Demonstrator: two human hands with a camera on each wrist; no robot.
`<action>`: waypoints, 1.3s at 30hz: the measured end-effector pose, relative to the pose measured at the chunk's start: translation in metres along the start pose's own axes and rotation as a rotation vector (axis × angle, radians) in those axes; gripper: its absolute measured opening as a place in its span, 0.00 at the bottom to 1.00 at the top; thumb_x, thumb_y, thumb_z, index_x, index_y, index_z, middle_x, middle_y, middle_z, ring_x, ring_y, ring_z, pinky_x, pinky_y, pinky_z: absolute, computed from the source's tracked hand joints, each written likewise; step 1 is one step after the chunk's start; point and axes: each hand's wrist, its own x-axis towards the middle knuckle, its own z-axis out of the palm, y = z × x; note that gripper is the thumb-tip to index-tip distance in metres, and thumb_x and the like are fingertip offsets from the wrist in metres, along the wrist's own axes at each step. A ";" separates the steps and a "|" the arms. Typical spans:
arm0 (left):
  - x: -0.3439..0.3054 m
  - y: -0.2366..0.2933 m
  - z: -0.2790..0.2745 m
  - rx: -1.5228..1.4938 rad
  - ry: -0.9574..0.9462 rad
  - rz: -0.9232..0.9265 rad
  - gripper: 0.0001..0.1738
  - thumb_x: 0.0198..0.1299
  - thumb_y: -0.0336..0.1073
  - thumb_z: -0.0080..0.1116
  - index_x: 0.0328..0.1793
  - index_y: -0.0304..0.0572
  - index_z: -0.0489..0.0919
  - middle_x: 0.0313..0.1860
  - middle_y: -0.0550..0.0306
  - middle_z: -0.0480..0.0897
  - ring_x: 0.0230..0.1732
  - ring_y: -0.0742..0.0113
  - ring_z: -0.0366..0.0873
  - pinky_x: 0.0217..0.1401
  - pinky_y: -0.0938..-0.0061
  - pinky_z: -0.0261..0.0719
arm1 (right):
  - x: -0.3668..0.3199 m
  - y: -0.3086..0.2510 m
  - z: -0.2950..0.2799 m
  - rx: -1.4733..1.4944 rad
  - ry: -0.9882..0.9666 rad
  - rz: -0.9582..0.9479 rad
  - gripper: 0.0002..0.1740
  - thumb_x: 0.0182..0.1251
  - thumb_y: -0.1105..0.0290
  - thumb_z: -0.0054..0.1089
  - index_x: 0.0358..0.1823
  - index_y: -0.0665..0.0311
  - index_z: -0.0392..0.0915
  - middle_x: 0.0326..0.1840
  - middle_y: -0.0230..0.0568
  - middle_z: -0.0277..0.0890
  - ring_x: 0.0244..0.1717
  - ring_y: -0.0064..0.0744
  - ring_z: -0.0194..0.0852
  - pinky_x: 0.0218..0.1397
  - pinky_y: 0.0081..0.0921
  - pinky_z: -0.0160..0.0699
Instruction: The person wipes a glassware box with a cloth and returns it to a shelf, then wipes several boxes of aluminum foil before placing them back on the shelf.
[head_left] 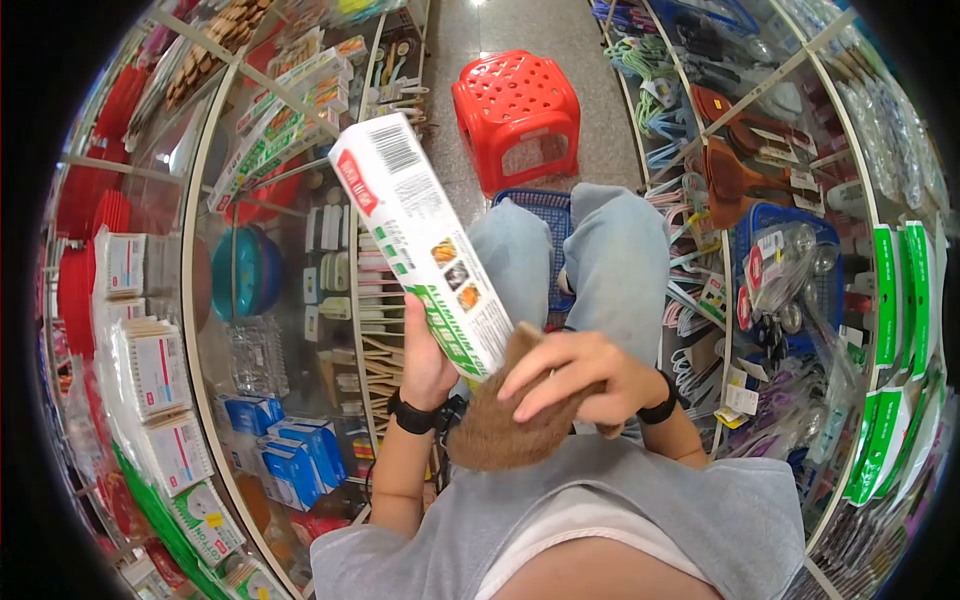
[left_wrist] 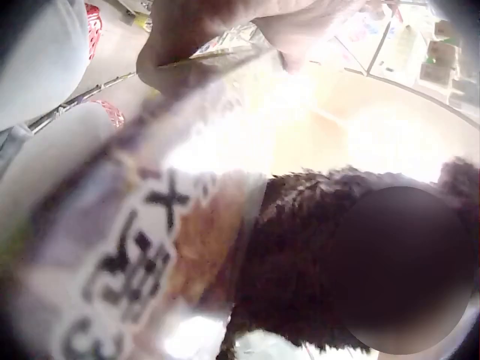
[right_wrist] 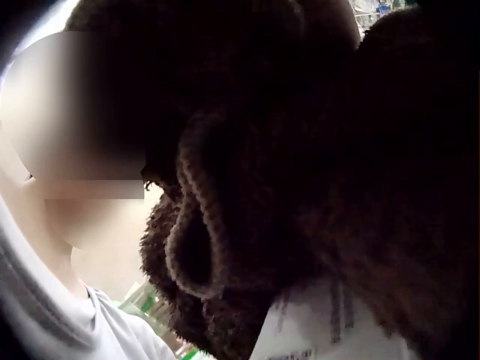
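Brown cloth gripped by right fingers, against white box; left fingers holding box.

Left hand: gripping, thumb extended. Right hand: back upward, fingers bent, gripping. Left forearm: angled forward.

Box in my left hand, slanting far-left. Cloth at box's near end, under my right hand. Floor: stool far, past my knees; floor basket just near of stool, partly between knees. Left shelving: basins, cartons nearer. Right shelving: hangers, then shelf basket farther right, utensils in it.
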 end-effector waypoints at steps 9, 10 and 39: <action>-0.004 -0.021 0.017 0.048 -0.239 -0.108 0.37 0.66 0.59 0.40 0.70 0.38 0.59 0.64 0.49 0.69 0.61 0.58 0.71 0.62 0.60 0.71 | 0.047 -0.004 -0.036 0.105 1.029 0.007 0.36 0.47 0.79 0.48 0.64 0.69 0.62 0.68 0.45 0.60 0.69 0.39 0.57 0.72 0.32 0.52; -0.005 -0.018 0.031 0.085 -0.182 -0.102 0.35 0.68 0.58 0.38 0.70 0.37 0.60 0.63 0.49 0.70 0.60 0.58 0.72 0.62 0.61 0.72 | 0.046 0.000 -0.036 0.069 0.993 0.026 0.36 0.47 0.79 0.49 0.65 0.69 0.62 0.68 0.45 0.60 0.70 0.39 0.55 0.72 0.31 0.51; -0.010 0.023 0.049 0.029 -0.166 -0.203 0.25 0.70 0.37 0.39 0.70 0.35 0.58 0.62 0.50 0.71 0.62 0.63 0.69 0.67 0.66 0.64 | 0.039 0.013 -0.017 -0.490 0.802 -0.164 0.30 0.45 0.79 0.53 0.56 0.66 0.70 0.62 0.50 0.61 0.65 0.49 0.58 0.69 0.37 0.53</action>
